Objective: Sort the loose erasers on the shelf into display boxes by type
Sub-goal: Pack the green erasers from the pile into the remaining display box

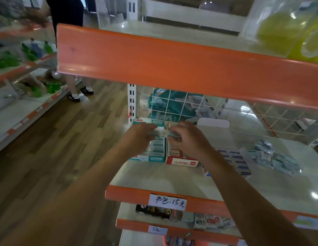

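Observation:
On the pale shelf [154, 176] stand a teal display box [151, 158] and, to its right, a red display box [183, 161]. My left hand [138, 135] and my right hand [186, 137] are together above the two boxes, both gripping a row of teal-wrapped erasers [160, 133] between them. A third box of blue erasers [238, 162] lies further right, partly hidden by my right forearm. A pile of loose erasers [275, 158] lies at the right of the shelf.
An orange-edged upper shelf [172, 68] overhangs close above my hands. A white wire grid [172, 103] backs the shelf. A person [80, 93] stands in the aisle at left, beside another rack [21, 71]. A handwritten price label [168, 201] hangs below.

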A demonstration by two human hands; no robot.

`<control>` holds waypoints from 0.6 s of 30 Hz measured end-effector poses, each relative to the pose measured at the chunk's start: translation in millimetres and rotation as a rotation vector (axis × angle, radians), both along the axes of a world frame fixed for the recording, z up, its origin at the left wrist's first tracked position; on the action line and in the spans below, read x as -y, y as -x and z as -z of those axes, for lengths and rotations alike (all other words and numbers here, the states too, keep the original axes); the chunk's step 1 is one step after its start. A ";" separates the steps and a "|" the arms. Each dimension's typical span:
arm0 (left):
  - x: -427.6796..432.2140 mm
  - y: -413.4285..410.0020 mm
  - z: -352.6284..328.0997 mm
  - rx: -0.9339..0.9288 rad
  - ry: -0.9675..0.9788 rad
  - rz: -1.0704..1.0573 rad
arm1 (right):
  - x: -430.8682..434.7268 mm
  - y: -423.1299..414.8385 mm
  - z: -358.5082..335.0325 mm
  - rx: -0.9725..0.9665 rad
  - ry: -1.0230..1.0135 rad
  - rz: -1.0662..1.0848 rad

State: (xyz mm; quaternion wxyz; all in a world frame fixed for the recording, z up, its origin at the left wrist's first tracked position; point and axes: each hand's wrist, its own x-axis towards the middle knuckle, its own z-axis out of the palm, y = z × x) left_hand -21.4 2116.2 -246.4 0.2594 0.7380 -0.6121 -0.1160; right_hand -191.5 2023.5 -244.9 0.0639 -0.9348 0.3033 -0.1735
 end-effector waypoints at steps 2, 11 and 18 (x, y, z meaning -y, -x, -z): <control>1.0 -10.6 2.6 0.060 -0.005 -0.009 | 0.3 -9.1 2.0 -0.009 0.019 0.021; 16.3 -43.4 23.9 0.169 0.052 -0.016 | 5.1 -47.9 2.0 -0.140 0.040 0.110; 26.6 -51.3 30.9 0.377 0.056 0.016 | 11.7 -67.4 15.4 -0.153 0.078 0.122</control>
